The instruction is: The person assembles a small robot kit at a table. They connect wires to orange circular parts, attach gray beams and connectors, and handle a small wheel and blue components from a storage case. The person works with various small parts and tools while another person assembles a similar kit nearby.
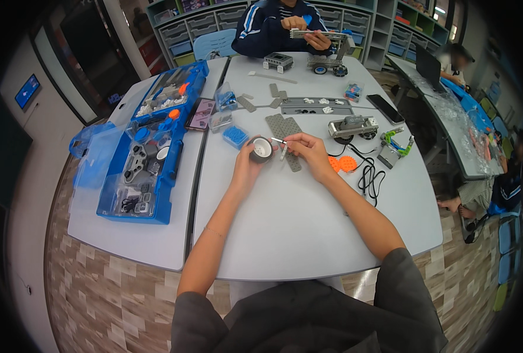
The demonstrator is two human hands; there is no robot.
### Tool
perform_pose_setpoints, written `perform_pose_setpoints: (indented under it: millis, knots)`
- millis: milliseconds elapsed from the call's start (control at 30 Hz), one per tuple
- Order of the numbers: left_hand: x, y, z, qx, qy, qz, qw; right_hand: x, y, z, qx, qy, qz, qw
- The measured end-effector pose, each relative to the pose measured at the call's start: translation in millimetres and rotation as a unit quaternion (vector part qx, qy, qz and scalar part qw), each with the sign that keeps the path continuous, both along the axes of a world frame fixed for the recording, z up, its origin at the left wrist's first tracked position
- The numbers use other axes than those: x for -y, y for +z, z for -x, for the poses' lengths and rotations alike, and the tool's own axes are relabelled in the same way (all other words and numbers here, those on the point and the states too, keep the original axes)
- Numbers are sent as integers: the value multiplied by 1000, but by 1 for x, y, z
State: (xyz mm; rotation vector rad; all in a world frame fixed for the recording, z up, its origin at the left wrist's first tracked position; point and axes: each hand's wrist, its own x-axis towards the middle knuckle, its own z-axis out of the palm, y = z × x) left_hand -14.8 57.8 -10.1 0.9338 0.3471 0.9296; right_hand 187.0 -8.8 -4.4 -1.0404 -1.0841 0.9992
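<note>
My left hand [247, 167] is closed around a wheel [262, 150] with a dark tyre and a white hub, its hub side tilted toward the right. In a fingertip pinch, my right hand [309, 154] holds a thin metallic shaft [279, 140], its end pointing at the wheel and close to it. Whether the two touch is too small to tell. A short pale piece [283, 154] hangs just below the right fingertips. Under and behind the hands lie long grey perforated plates [278, 125]. Two orange gears [348, 163] rest beside my right wrist.
A blue case [166, 200] of parts lies open at left. Near it are a box of blue pins [236, 136] and a phone [201, 114]. At right are a wheeled grey build [353, 126], green-tipped claw [395, 148] and black cable [369, 179]. Across the table, a person handles another build [332, 59].
</note>
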Motion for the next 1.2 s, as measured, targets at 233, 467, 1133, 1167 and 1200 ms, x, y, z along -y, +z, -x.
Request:
perform_pose_setpoints:
  millis: [233,467,1133,1167,1200]
  knots:
    - [5,4,-1,-12,15,-4,1000,7,5,14,44,39,-46,997]
    - [3,4,0,-47,-7,-70,996,10,6,20,98,34,-21,994]
    - [15,3,-6,-30,23,-81,996,8,4,19,40,27,-28,998]
    - [16,3,-7,-29,34,-71,997,6,3,17,30,31,-20,999]
    - [16,2,-7,-21,43,-66,997,5,2,15,20,34,-13,999]
